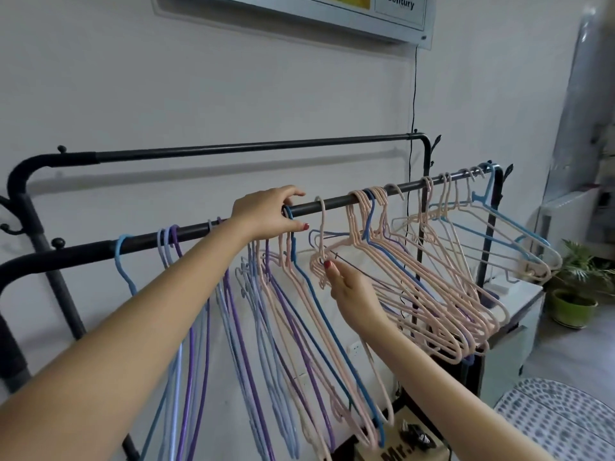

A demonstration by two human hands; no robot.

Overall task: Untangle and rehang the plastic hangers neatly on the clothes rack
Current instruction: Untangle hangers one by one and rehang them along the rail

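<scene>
A black clothes rack has a front rail (336,202) carrying many plastic hangers. Blue and purple hangers (186,327) hang at the left. Under my left hand hangs a mixed bunch with a dark blue hanger (319,304). A tangled cluster of pink hangers (432,304) fills the right half. A light blue hanger (499,224) hangs at the far right end. My left hand (269,212) grips the hooks of the mixed bunch at the rail. My right hand (352,291) pinches the neck of one pink hanger (321,227) that is hooked on the rail.
A higher back rail (249,148) runs behind, bare. A black cord (413,94) drops down the wall from a framed sign. A white cabinet (512,324) and a potted plant (575,294) stand at the right. A cardboard box (399,450) lies under the rack.
</scene>
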